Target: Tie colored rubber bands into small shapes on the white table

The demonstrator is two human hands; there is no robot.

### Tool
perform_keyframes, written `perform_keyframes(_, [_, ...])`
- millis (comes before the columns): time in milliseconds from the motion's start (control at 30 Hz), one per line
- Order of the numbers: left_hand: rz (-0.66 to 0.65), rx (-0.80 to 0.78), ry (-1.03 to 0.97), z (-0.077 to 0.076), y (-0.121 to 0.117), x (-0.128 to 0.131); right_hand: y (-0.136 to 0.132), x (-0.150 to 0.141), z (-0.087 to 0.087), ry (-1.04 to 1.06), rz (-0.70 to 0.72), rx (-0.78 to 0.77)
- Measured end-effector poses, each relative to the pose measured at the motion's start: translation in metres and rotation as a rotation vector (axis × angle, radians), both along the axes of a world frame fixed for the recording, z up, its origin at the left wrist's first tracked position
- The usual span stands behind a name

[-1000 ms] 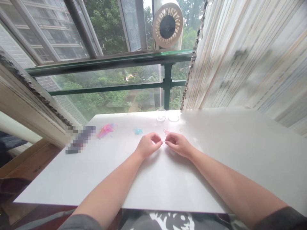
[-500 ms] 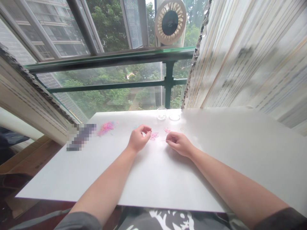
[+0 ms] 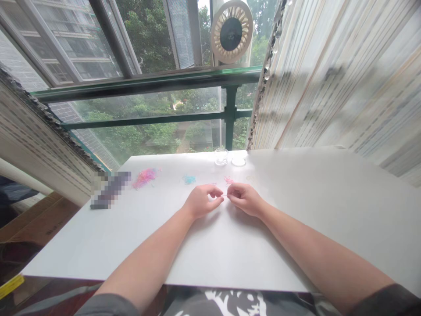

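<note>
My right hand (image 3: 246,198) is closed in a pinch on a small, thin, pale rubber band (image 3: 225,195) just above the white table. From the other side, my left hand (image 3: 204,201) has its thumb and fingertips on the band's opposite end. The band spans the short gap between the two hands. Just behind them lie a pink cluster of rubber bands (image 3: 228,179) and a lighter pink cluster (image 3: 212,184), the latter partly hidden by my left fingers. A blue cluster (image 3: 189,179) sits to the left, and a faint yellowish one (image 3: 250,178) to the right.
A larger mixed pile of pink and purple bands (image 3: 146,177) lies further left, beside a pixelated dark object (image 3: 112,191). At the table's back edge stand a clear round container (image 3: 221,158) and a clear lid (image 3: 238,162). Behind are a green railing and a fan (image 3: 231,34).
My left hand has moved right and slightly down, from above the light pink cluster to the band at my right fingertips. The blue cluster has come into fuller view. My right hand has stayed nearly still.
</note>
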State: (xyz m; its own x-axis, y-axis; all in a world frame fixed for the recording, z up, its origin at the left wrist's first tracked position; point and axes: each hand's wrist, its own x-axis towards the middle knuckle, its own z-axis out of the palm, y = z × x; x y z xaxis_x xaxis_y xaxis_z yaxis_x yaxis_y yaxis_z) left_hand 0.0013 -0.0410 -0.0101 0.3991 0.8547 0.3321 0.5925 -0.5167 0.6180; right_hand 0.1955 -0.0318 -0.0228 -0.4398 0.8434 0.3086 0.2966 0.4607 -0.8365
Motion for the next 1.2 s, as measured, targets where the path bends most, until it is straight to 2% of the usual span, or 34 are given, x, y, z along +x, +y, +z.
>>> perform_keyframes(433, [0.027,-0.025,-0.051,-0.0007,0.0006,0.0009,0.0007,0.0016,-0.0045,-0.025,-0.007,-0.028])
perform_keyframes(733, [0.015,-0.008,-0.04,0.0001,0.0003,0.0014,-0.0017,0.0018,0.0008,-0.043,0.012,-0.02])
perform_keyframes(1200, [0.001,0.004,-0.046,0.0,0.0009,0.0012,-0.0003,0.0003,-0.0009,-0.073,0.003,-0.005])
